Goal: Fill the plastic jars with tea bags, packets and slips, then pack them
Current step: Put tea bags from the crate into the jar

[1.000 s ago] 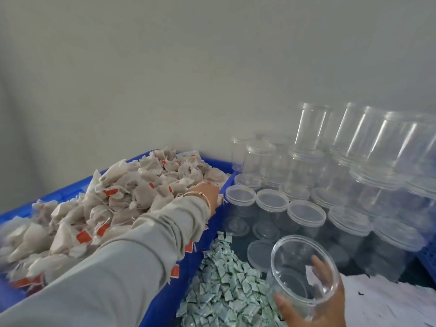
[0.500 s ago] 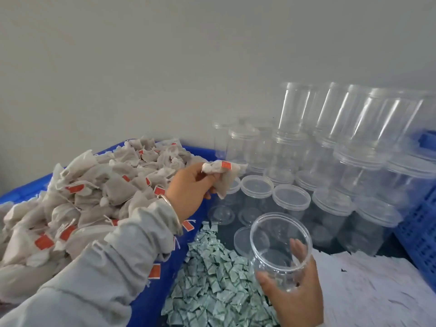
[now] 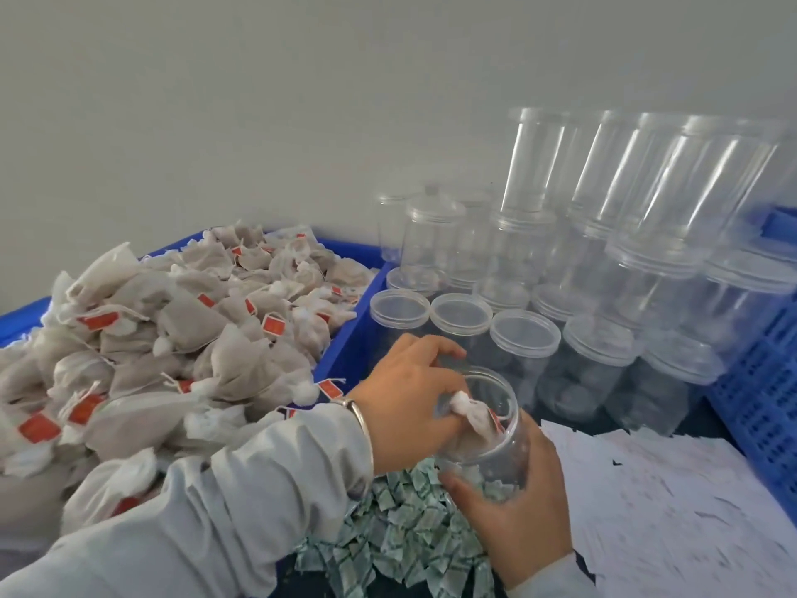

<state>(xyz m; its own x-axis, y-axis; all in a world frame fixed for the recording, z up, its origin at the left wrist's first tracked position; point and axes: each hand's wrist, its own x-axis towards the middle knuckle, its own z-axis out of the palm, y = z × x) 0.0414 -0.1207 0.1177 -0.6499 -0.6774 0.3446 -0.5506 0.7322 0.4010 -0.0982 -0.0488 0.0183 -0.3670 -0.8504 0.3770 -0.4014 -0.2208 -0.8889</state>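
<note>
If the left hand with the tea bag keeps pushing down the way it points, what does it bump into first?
Most likely the inside of the clear jar that the right hand holds: the left hand pinches a tea bag at its mouth. Depth is unclear.

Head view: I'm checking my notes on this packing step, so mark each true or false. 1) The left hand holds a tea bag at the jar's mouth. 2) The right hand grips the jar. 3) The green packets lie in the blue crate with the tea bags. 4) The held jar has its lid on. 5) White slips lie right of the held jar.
1) True: the left hand pinches a tea bag at the jar mouth.
2) True: the right hand grips it.
3) False: the packets lie outside the crate.
4) False: it is open.
5) True: slips.
</note>
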